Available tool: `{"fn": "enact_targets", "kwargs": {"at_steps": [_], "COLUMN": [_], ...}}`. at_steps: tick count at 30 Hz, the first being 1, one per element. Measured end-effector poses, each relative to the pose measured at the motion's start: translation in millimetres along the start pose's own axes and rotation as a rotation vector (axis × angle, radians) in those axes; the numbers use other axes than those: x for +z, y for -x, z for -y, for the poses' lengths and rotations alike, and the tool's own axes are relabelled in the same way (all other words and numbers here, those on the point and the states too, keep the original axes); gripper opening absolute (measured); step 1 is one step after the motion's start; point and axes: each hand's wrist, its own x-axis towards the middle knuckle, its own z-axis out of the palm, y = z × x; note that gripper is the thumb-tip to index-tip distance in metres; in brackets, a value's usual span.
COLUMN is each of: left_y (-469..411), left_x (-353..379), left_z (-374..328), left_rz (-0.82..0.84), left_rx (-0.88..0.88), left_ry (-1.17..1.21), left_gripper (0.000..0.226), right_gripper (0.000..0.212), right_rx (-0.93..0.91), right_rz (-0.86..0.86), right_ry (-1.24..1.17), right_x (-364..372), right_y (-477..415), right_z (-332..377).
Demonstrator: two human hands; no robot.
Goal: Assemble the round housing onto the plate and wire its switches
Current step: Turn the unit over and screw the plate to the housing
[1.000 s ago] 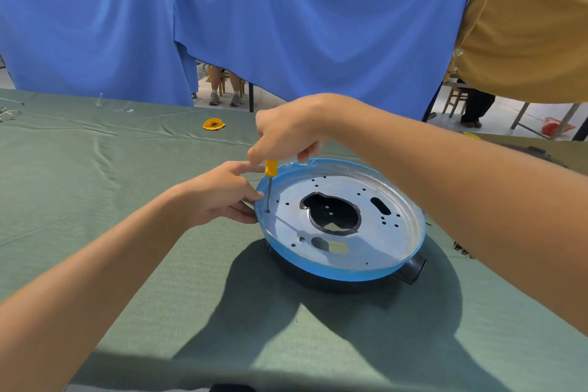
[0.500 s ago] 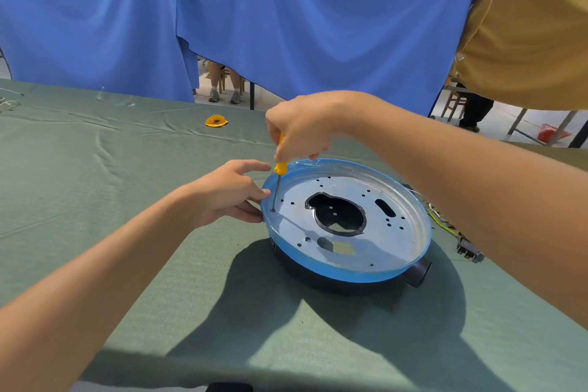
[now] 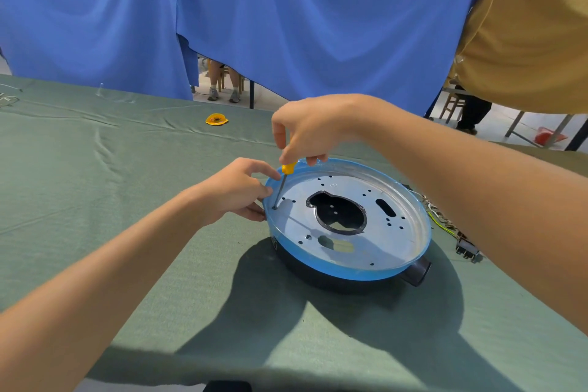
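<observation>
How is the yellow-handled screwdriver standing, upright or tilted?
Tilted. The yellow-handled screwdriver leans: its handle, in the right hand, sits right of its tip, which rests at a hole in the round metal plate.

Both bare forearms reach forward, the left from the lower left, the right from the right edge. The right hand (image 3: 310,127) hangs knuckles-up, its fingers pinched around a screwdriver (image 3: 284,180) handle. The left hand (image 3: 235,191) lies lower, palm inward, with its fingertips (image 3: 269,191) curled beside the shaft.
</observation>
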Motion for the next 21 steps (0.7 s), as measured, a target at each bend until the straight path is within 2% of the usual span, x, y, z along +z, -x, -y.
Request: {"fn": "enact_targets", "kwargs": {"at_steps": [3,5,9,12,16,18,21], "left_y": [1.2,1.4,0.3,0.4,-0.1,-1.2,-1.9], "left_x": [0.3,0.8,1.3,1.2,1.7,2.3,3.1], "left_z": [-1.2,-2.0,-0.6,0.1,-0.8,-2.9,-8.3], "left_rz": [0.000,-0.006,-0.008,-0.010,-0.041,-0.047,-0.018], "left_rx": [-0.002,-0.004,0.000,0.003,0.012,0.004,-0.008], "left_ry": [-0.009,-0.021,-0.015,-0.014,-0.088,-0.158,-0.258], "left_gripper": [0.031,0.032,0.030,0.028,0.026,0.027,0.022], "right_gripper": [0.014,0.023,0.039,0.043,0.050,0.038,0.009], "right_rx": [-0.058,-0.068,-0.067,-0.043,0.033,0.041,-0.041], "right_rz": [-0.071,-0.114,-0.160,-0.198,-0.050,0.020,-0.029], "right_ry": [0.115,0.185,0.157,0.180,0.104,0.042,0.025], "right_x": [0.5,4.4,11.5,16.8,8.3,0.0,-5.7], "right_y": [1.3,-1.4,-6.4,-8.7,-5.7,-0.8,6.0], "right_z": [2.3,2.2,5.9,9.1,9.8,8.4,6.5]}}
